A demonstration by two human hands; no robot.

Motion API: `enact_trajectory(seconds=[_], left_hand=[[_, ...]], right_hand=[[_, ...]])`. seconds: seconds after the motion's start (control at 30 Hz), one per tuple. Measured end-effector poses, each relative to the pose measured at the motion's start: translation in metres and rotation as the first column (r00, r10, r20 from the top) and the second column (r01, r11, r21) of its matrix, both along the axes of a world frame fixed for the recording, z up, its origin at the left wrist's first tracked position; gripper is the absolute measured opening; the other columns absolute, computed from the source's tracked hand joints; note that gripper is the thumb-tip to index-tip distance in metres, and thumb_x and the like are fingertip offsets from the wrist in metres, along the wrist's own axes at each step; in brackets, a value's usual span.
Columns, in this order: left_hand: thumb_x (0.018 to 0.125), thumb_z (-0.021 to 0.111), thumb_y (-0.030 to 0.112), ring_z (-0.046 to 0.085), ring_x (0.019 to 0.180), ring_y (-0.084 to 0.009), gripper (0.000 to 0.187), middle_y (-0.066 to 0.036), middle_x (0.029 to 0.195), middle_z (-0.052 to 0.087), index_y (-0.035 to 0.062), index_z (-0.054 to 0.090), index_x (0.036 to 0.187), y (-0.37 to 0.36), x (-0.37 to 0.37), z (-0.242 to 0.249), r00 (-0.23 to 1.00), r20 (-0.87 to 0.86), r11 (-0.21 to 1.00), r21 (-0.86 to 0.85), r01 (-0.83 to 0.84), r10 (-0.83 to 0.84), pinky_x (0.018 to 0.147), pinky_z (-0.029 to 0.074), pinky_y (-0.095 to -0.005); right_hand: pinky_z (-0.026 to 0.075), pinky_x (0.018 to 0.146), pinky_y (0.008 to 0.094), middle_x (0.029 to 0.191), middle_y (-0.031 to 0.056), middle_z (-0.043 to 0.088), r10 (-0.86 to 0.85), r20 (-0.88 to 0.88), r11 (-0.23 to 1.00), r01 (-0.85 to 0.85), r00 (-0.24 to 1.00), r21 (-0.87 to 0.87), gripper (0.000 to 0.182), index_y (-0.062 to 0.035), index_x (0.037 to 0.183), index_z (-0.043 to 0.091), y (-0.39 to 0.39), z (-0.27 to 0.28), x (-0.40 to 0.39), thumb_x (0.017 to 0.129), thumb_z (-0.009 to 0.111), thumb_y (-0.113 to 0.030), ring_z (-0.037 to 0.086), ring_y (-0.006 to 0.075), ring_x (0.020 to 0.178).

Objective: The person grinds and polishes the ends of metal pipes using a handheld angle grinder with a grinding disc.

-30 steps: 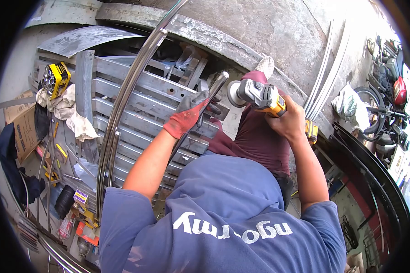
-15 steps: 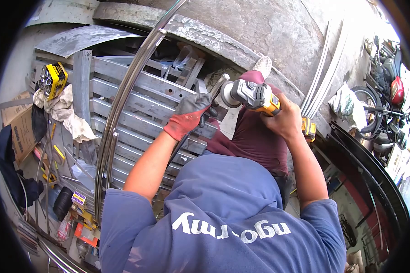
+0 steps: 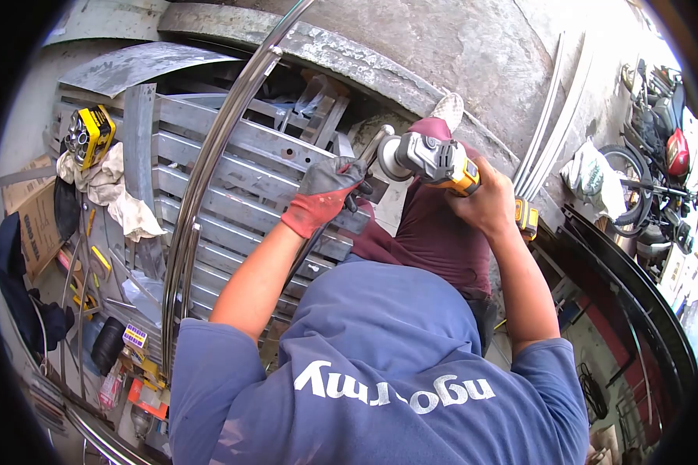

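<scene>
Item 1. Left hand [image 3: 332,188], in a red-and-grey glove [image 3: 309,212]: fingers closed round a slim metal tube [image 3: 377,146].

Item 2. The tube: held aslant above the slatted metal bars [image 3: 233,200]; bright rounded tip beyond the glove, darker length running back toward the body.

Item 3. Right hand [image 3: 488,198], bare: wrapped round the rear body of a yellow-and-grey angle grinder [image 3: 436,160]; battery [image 3: 526,220] behind the wrist.

Item 4. Grinder disc [image 3: 394,158]: just beside the tube's tip, face turned toward it. Contact or a slight gap: cannot tell. Spinning or at rest: cannot tell.

Item 5. Surroundings: bundle of curved tubes [image 3: 209,155] across the bars; yellow-and-black box [image 3: 92,137] and pale cloth [image 3: 136,205] at the left; maroon trouser leg [image 3: 446,240] below the grinder.

Handling notes, by judgement. Grip on tube: firm, gloved fingers well back from the disc. Disc: best met lightly and flat, with even strokes along the tube; a pause or a dug-in edge could mark the metal. Grinder: better steadied with the wrist firm, disc clear of the trouser leg.
</scene>
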State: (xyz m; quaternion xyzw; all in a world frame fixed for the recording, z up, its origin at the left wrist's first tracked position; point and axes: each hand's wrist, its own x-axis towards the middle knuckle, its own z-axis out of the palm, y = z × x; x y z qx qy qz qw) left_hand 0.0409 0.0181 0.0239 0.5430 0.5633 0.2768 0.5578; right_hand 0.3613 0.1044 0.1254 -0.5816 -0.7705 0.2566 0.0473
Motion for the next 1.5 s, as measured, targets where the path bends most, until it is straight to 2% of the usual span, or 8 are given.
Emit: enact_trajectory(seconds=[0.17,0.23,0.5,0.63,0.83,0.93,1.33,1.5], left_hand=[[0.11,0.07,0.016,0.065,0.088,-0.0075,0.021,-0.006,0.095,0.076,-0.0025,0.077,0.118,-0.004,0.002,-0.014,0.999,0.045,0.999,0.037,-0.03,0.028,0.079,0.056,-0.0292],[0.11,0.071,0.016,0.061,0.086,-0.0062,0.022,-0.002,0.094,0.075,-0.0031,0.078,0.116,0.006,0.007,0.015,0.984,0.11,0.966,-0.234,-0.11,0.139,0.078,0.055,-0.0276],[0.107,0.071,0.022,0.073,0.082,-0.0252,0.019,-0.013,0.093,0.077,0.0058,0.08,0.113,-0.003,0.007,-0.012,0.999,0.032,0.995,0.097,-0.026,0.023,0.072,0.056,-0.0378],[0.107,0.069,0.019,0.073,0.091,-0.0353,0.017,-0.013,0.101,0.076,0.015,0.081,0.119,0.009,0.009,0.022,0.995,0.05,0.966,-0.249,-0.072,0.087,0.077,0.057,-0.0404],[0.106,0.074,0.03,0.075,0.082,-0.0161,0.03,-0.013,0.092,0.08,0.0026,0.079,0.117,0.003,0.008,0.005,1.0,-0.013,0.999,0.049,-0.008,0.009,0.071,0.058,-0.0337],[0.106,0.079,0.027,0.066,0.079,-0.0035,0.032,-0.003,0.088,0.079,-0.0037,0.08,0.114,0.012,0.018,0.033,0.939,0.183,0.899,-0.386,-0.205,0.293,0.067,0.053,-0.0249],[0.098,0.084,0.035,0.069,0.071,-0.0069,0.038,-0.009,0.077,0.077,-0.0029,0.082,0.103,0.005,0.018,0.01,0.95,0.13,0.913,-0.339,-0.226,0.283,0.064,0.057,-0.0307],[0.098,0.084,0.034,0.068,0.069,-0.0069,0.037,-0.009,0.076,0.077,-0.0029,0.082,0.101,0.007,0.02,0.014,0.949,0.109,0.905,-0.349,-0.243,0.296,0.064,0.057,-0.0311]], right_hand=[[0.061,0.078,0.0505,0.089,0.0211,0.076,-0.025,-0.003,1.0,0.025,1.0,0.007,0.047,-0.0056,0.104,0.068,-0.001,-0.004,0.002,0.071,0.093,-0.028,0.077,0.0431,0.087],[0.061,0.078,0.0504,0.09,0.0212,0.076,-0.016,0.001,1.0,0.016,1.0,-0.002,0.047,-0.0055,0.103,0.068,-0.001,-0.003,0.003,0.071,0.093,-0.028,0.077,0.0431,0.087],[0.061,0.078,0.0505,0.089,0.0218,0.076,-0.006,-0.007,1.0,0.006,1.0,0.007,0.047,-0.0052,0.102,0.067,-0.002,-0.001,0.003,0.071,0.093,-0.028,0.077,0.043,0.087],[0.061,0.078,0.0506,0.089,0.0218,0.076,-0.006,0.027,1.0,0.006,1.0,-0.011,0.048,-0.0053,0.104,0.067,-0.002,0.0,0.005,0.071,0.093,-0.028,0.077,0.043,0.087],[0.062,0.078,0.0505,0.089,0.0215,0.076,0.009,0.009,1.0,-0.009,1.0,-0.017,0.049,-0.005,0.104,0.068,-0.002,-0.002,0.008,0.07,0.093,-0.028,0.077,0.0433,0.086],[0.061,0.081,0.0502,0.092,0.0209,0.077,-0.018,0.004,0.999,0.018,1.0,-0.026,0.048,-0.0055,0.107,0.069,-0.001,0.001,0.006,0.071,0.092,-0.027,0.077,0.0433,0.089],[0.062,0.088,0.0487,0.103,0.0216,0.079,-0.002,0.076,0.99,0.013,0.997,-0.141,0.06,-0.0057,0.126,0.073,-0.001,0.002,0.007,0.071,0.091,-0.021,0.078,0.0437,0.098],[0.062,0.082,0.0501,0.093,0.0204,0.077,-0.018,-0.022,1.0,0.018,1.0,-0.012,0.049,-0.006,0.11,0.07,-0.002,-0.002,0.004,0.071,0.091,-0.025,0.077,0.0431,0.09]])
